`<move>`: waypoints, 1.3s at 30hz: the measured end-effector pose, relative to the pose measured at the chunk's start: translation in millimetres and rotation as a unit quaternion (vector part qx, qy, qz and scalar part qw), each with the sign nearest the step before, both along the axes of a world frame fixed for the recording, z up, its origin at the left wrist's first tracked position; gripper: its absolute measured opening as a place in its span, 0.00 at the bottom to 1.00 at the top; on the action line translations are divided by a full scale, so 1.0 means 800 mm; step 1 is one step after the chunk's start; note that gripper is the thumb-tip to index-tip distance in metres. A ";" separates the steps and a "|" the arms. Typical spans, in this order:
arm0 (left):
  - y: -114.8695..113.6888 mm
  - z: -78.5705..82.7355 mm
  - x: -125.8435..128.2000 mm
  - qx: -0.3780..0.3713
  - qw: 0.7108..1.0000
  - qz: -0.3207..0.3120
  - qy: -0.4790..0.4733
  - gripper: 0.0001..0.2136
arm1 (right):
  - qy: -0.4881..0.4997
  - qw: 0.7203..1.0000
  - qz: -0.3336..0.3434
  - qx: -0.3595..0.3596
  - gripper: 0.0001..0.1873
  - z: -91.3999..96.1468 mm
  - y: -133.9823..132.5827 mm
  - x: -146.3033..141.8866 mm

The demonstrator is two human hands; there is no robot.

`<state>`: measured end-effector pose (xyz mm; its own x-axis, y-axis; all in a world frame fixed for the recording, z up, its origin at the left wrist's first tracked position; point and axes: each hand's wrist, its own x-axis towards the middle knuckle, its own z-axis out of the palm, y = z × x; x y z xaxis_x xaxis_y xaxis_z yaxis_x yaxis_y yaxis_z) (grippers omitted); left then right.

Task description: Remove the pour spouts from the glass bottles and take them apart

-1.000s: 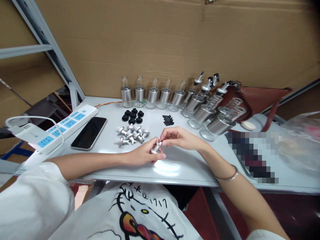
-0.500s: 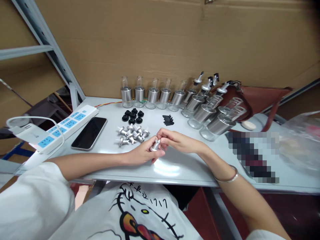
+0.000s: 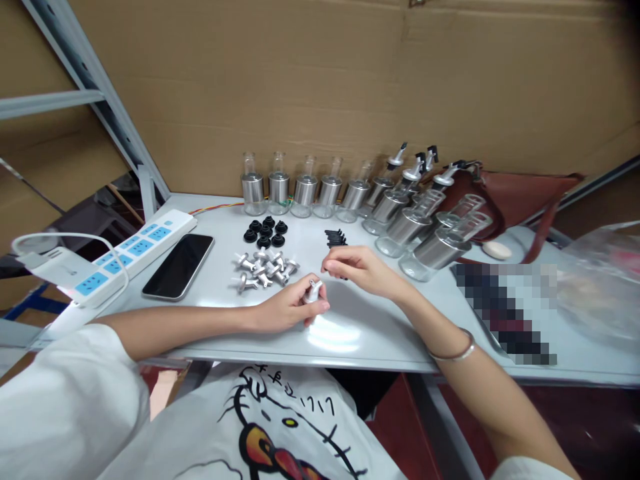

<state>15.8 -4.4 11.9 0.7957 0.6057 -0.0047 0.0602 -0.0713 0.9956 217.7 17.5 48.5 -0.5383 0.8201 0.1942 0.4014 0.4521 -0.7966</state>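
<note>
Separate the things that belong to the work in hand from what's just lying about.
Likely part of the work:
- metal spout in the left hand
- loose metal spouts
- black stoppers
- small black pieces
- bottles

Apparently just lying about:
- phone
- power strip
- brown bag
- plastic bag
- pale round object

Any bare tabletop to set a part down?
Yes: between the black stoppers and black levers; between the right hand and the front edge of the table. Crowded: back right, where steel-banded bottles bunch up before the brown bag.
</note>
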 end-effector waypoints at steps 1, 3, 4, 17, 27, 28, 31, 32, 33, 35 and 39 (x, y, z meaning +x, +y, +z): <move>0.000 0.000 0.000 -0.002 1.000 0.001 0.001 0.09 | 0.020 1.000 -0.009 0.007 0.18 0.002 0.004 0.006; 0.000 0.000 0.000 -0.004 1.000 0.002 0.003 0.09 | 0.044 0.999 -0.026 0.011 0.16 0.005 0.011 0.017; 0.000 0.000 0.000 -0.002 1.000 0.002 0.003 0.08 | 0.051 0.998 -0.036 0.006 0.16 0.006 0.015 0.023; 0.001 -0.001 0.000 -0.002 1.000 0.003 0.010 0.08 | 0.039 0.993 -0.115 0.008 0.14 -0.007 0.034 0.051; 0.000 0.002 0.001 -0.007 1.000 0.005 0.006 0.08 | -0.112 0.986 -0.121 -0.028 0.14 0.003 0.032 0.063; 0.000 0.002 0.001 -0.007 1.000 0.004 0.006 0.08 | -0.118 0.985 -0.119 -0.035 0.13 0.003 0.031 0.063; 0.001 0.001 0.001 -0.009 1.000 0.004 0.005 0.08 | -0.159 0.981 -0.108 0.003 0.12 0.004 0.031 0.063; 0.001 0.000 0.001 -0.010 1.000 0.004 0.004 0.08 | -0.173 0.980 -0.097 0.021 0.11 0.004 0.031 0.064; 0.001 -0.001 0.001 -0.011 1.000 0.004 0.003 0.08 | -0.185 0.979 -0.083 0.035 0.11 0.004 0.032 0.065; 0.001 -0.002 0.001 -0.013 1.000 0.004 0.002 0.08 | -0.198 0.977 -0.056 0.046 0.11 0.003 0.034 0.067; 0.001 -0.002 0.000 -0.012 1.000 0.001 -0.001 0.08 | -0.211 0.977 -0.025 0.032 0.11 0.001 0.036 0.067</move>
<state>16.0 -3.6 10.0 0.7945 0.6071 -0.0171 0.0575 -0.0471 0.9972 271.5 46.1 49.1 -0.5411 0.8408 0.0158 0.7111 0.4675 -0.5252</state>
